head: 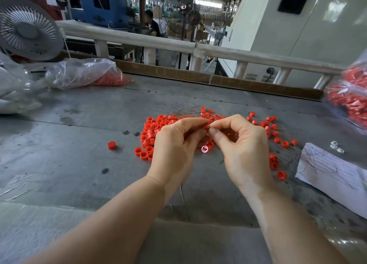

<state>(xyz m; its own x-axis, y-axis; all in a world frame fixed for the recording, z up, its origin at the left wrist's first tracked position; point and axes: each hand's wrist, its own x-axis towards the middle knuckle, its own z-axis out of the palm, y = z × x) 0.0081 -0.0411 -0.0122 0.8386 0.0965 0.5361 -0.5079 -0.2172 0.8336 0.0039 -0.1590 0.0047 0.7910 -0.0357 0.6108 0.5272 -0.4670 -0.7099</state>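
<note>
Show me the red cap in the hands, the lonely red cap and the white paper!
held red cap [205,126]: head view, its visible red side.
lonely red cap [111,145]: head view, its top face.
white paper [341,181]: head view, bare middle of the sheet.

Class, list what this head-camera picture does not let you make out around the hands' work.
Head view: most of the red cap, covered by fingertips of the left hand and right hand pinching it.
Head view: writing on the paper, too small.
Head view: bag of red parts, blurred, cut off by the right edge.
</note>
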